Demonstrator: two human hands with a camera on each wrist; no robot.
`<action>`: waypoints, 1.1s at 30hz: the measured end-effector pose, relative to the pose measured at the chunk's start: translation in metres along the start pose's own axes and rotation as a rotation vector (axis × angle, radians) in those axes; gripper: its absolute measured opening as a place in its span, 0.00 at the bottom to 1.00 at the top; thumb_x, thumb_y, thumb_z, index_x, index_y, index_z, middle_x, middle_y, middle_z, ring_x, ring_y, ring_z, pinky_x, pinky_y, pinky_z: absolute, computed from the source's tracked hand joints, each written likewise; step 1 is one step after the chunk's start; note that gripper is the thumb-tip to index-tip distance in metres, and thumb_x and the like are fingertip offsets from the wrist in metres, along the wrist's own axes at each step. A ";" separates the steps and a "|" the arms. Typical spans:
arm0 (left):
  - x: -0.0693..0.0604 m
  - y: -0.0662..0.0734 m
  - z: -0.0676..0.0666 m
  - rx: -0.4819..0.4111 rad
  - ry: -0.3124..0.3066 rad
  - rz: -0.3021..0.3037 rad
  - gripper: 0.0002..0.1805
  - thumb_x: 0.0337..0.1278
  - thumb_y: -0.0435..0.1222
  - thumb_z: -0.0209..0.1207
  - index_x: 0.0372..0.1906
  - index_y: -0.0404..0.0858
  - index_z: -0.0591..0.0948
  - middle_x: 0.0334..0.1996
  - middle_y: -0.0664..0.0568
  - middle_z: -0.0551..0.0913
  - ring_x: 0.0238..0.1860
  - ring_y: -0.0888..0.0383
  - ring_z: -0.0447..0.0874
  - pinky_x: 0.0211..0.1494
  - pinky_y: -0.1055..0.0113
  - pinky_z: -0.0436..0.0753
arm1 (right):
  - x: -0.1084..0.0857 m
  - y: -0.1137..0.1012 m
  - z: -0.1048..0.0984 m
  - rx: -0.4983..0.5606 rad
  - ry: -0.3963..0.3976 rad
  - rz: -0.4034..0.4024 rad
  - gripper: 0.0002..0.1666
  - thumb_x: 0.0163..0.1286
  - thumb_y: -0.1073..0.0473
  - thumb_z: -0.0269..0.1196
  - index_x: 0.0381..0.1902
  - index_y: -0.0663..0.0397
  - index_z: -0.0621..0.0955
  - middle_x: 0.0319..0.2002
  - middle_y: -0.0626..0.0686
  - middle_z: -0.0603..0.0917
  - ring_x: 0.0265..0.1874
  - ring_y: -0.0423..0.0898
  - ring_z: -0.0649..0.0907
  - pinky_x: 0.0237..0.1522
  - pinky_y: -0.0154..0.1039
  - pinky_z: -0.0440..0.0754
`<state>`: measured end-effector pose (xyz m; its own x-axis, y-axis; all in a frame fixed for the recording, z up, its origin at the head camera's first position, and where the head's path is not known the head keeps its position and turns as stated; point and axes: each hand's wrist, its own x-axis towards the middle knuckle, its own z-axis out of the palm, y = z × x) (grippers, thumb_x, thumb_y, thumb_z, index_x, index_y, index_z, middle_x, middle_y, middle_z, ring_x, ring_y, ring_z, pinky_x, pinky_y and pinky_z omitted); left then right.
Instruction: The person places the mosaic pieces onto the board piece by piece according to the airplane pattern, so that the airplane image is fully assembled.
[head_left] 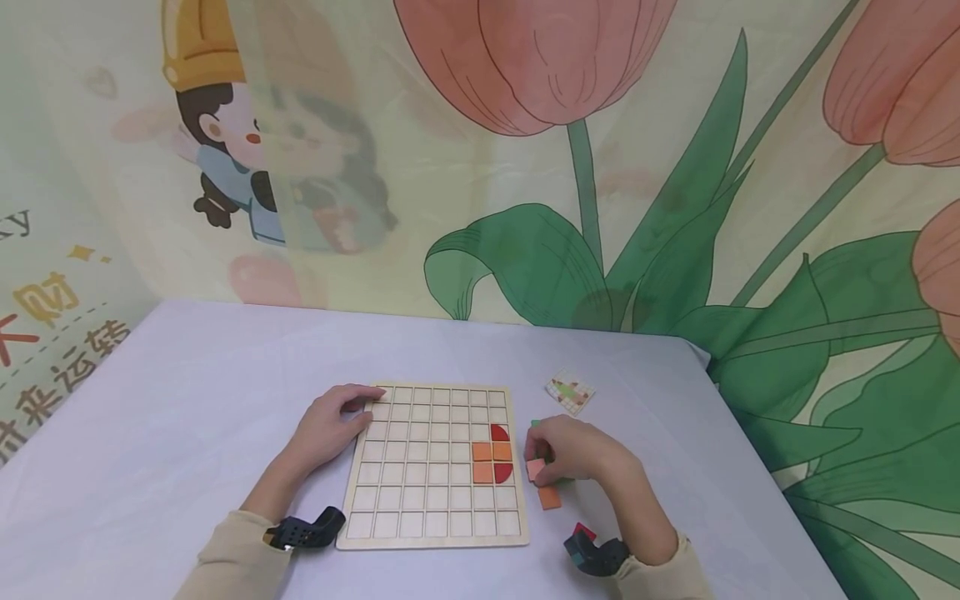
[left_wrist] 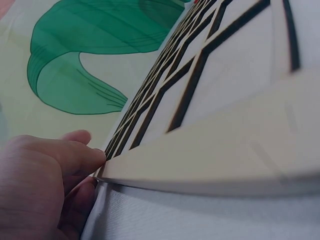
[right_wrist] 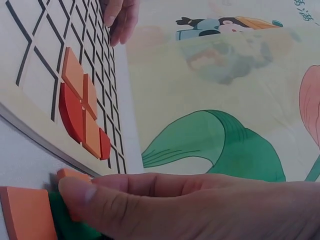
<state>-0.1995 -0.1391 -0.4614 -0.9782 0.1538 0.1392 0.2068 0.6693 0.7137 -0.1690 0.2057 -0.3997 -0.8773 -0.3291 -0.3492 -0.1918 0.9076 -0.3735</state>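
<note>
A wooden grid board point(head_left: 420, 475) lies on the white-covered table. At its right side sit three orange square tiles point(head_left: 482, 472) and two red quarter-round tiles point(head_left: 499, 432). My left hand point(head_left: 330, 429) rests at the upper left corner, its fingertips touching the rim, as the left wrist view also shows. Just right of the board, my right hand point(head_left: 577, 450) pinches a salmon-coloured tile point(head_left: 535, 470) between thumb and fingers. Below that hand lies a loose orange tile point(head_left: 550, 498). Green pieces point(right_wrist: 75, 222) are partly hidden beneath the right hand.
A small printed pattern card point(head_left: 570, 392) lies beyond the right hand. A red piece point(head_left: 585, 530) shows beside the right wrist camera point(head_left: 596, 554). Behind the table point(head_left: 225, 375) hangs a printed cloth with tulips point(head_left: 540, 58).
</note>
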 end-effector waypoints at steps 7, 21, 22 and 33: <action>0.000 0.000 0.000 0.003 0.004 -0.003 0.18 0.59 0.33 0.56 0.55 0.42 0.79 0.56 0.44 0.78 0.56 0.45 0.76 0.59 0.49 0.74 | 0.010 0.009 -0.003 -0.009 0.182 0.073 0.15 0.54 0.54 0.72 0.40 0.45 0.82 0.31 0.46 0.80 0.30 0.42 0.76 0.30 0.34 0.79; 0.001 0.004 0.000 -0.010 -0.012 -0.025 0.19 0.60 0.33 0.55 0.56 0.42 0.78 0.57 0.43 0.77 0.57 0.44 0.75 0.61 0.48 0.73 | 0.021 0.024 0.007 -0.061 0.305 0.192 0.15 0.58 0.52 0.69 0.43 0.48 0.83 0.44 0.52 0.83 0.41 0.46 0.80 0.42 0.42 0.84; 0.001 0.004 0.000 -0.011 -0.012 -0.027 0.19 0.60 0.33 0.55 0.56 0.42 0.78 0.57 0.43 0.77 0.57 0.44 0.75 0.61 0.48 0.73 | 0.022 0.025 0.007 -0.057 0.307 0.190 0.14 0.58 0.53 0.69 0.42 0.48 0.83 0.43 0.52 0.83 0.41 0.46 0.80 0.42 0.42 0.84; 0.000 -0.001 0.002 -0.002 -0.007 -0.024 0.18 0.60 0.34 0.55 0.56 0.42 0.78 0.57 0.43 0.78 0.57 0.44 0.75 0.60 0.48 0.73 | 0.027 0.024 0.009 -0.012 0.321 0.186 0.11 0.57 0.57 0.70 0.36 0.48 0.79 0.35 0.49 0.82 0.32 0.43 0.76 0.35 0.36 0.82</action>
<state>-0.2002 -0.1386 -0.4634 -0.9828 0.1430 0.1172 0.1833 0.6710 0.7184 -0.1932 0.2161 -0.4261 -0.9906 -0.0613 -0.1223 -0.0193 0.9478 -0.3182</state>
